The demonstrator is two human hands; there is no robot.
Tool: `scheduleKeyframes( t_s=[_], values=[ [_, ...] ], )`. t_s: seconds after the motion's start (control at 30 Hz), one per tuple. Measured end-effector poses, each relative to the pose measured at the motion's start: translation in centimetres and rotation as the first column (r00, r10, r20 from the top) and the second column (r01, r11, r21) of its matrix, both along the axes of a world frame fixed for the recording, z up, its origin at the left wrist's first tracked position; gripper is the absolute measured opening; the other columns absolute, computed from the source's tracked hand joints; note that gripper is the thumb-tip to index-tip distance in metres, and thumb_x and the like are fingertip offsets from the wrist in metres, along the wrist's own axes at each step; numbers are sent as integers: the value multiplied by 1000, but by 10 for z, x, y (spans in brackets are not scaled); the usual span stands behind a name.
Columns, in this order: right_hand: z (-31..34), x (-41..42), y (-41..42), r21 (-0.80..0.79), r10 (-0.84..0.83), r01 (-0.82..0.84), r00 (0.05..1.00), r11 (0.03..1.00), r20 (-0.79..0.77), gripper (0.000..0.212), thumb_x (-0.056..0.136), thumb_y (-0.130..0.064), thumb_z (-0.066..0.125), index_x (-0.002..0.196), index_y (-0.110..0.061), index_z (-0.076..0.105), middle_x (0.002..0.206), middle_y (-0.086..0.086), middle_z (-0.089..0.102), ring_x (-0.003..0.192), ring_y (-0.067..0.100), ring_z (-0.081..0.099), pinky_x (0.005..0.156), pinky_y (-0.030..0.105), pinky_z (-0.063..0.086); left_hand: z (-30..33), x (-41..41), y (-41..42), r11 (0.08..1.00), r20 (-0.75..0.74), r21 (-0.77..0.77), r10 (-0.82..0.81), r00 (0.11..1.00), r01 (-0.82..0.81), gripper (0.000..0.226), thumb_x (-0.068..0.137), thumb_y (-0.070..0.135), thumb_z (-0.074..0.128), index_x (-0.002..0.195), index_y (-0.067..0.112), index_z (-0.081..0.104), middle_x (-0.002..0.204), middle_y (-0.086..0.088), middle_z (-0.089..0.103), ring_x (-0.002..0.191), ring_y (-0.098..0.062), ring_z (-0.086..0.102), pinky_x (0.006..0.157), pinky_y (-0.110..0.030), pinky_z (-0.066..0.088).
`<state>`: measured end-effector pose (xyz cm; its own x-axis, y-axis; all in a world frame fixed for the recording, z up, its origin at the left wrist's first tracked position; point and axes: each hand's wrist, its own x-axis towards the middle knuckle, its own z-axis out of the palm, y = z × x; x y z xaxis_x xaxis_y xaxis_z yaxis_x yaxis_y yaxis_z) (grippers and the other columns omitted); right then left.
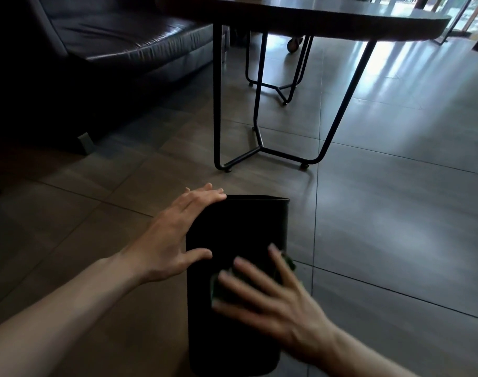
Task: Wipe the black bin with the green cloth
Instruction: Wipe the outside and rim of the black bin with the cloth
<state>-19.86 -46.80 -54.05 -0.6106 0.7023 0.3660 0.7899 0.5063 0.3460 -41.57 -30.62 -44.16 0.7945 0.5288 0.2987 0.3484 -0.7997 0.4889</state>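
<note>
Black bin [232, 235] lies under us, long axis near-to-far. Our left hand [172, 238] steadies its left side, fingers spread. Our right hand [270, 292] presses the green cloth [289, 263] flat-palmed on its near right.

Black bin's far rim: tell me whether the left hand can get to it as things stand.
Probably yes. The left hand already lies flat on the black bin, fingertips at its far rim, nothing between them. The right hand presses the green cloth lower down.

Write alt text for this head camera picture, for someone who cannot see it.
A person's right hand presses a green cloth flat against a tall black bin lying on a grey tiled floor, while the left hand steadies the bin's side.
</note>
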Motion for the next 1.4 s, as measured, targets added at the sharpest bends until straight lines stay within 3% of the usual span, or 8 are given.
scheduleKeyframes(
  t_s=[0.23, 0.5, 0.73, 0.83, 1.0, 1.07, 1.23, 1.4],
  values=[
    [52, 2, 48, -21, -265, 290, 842, 957, -471, 43, 110, -35, 44, 152, -24, 50, 164, 11, 37, 156, 36, 23, 121, 61, 30, -1, 2, 3, 1000, 7, -4, 0, 1000, 0, 99, 67, 13, 90, 151, 24, 38, 157, 13, 39, 152, -3, 21, 125, -31, 14],
    [-11, -6, -22, -46, 116, -114, 993, 992, 33, 43, 112, -24, 40, 155, -28, 43, 166, 6, 35, 156, 32, 24, 126, 47, 28, -1, 2, -2, 999, 15, 8, -32, 999, 31, 100, 66, 15, 91, 150, 26, 38, 157, 17, 38, 152, -3, 20, 124, -24, 11],
    [57, 19, 46, 17, -229, 293, 782, 956, -579, 40, 111, -31, 45, 149, -22, 53, 163, 11, 39, 156, 35, 25, 119, 59, 36, 3, 3, -1, 1000, 14, -17, 1, 1000, -1, 99, 64, 11, 92, 148, 24, 41, 156, 15, 40, 152, -1, 21, 126, -29, 11],
    [38, 6, 37, 45, -163, 216, 843, 975, -512, 40, 107, -25, 56, 147, -21, 56, 161, 12, 42, 155, 36, 27, 122, 59, 30, 3, 3, -1, 1000, 16, -20, 6, 1000, -5, 98, 64, 9, 91, 147, 24, 42, 156, 15, 40, 151, 0, 20, 126, -28, 10],
    [-12, -5, -23, -40, 113, -115, 993, 993, -44, 40, 111, -23, 45, 151, -26, 50, 163, 6, 40, 156, 32, 26, 125, 48, 30, 1, 3, -2, 1000, 14, -18, -2, 1000, 2, 97, 66, 13, 91, 148, 24, 40, 156, 16, 39, 152, -1, 19, 125, -26, 9],
    [-1, 7, -19, -66, 97, -106, 987, 992, -127, 41, 111, -21, 46, 151, -25, 50, 163, 6, 40, 155, 33, 27, 123, 49, 34, 0, 1, -3, 1000, 18, -12, 3, 1000, -3, 98, 67, 14, 91, 149, 24, 40, 156, 16, 39, 152, -1, 19, 125, -27, 9],
    [52, 31, 35, -42, -221, 259, 716, 965, -662, 46, 101, -9, 64, 145, -22, 58, 161, 7, 43, 155, 30, 30, 116, 53, 43, -2, 0, -2, 1000, 16, 11, 29, 999, -30, 99, 65, 15, 93, 148, 26, 39, 156, 18, 39, 151, 1, 20, 125, -25, 10],
    [35, 12, 32, -65, -230, 308, 537, 949, -812, 47, 98, -4, 64, 142, -20, 61, 160, 6, 45, 153, 27, 34, 117, 50, 42, -3, 1, -1, 1000, 15, 10, 18, 1000, -18, 101, 64, 15, 93, 148, 28, 40, 155, 20, 40, 151, 1, 21, 124, -23, 10]
  ],
)
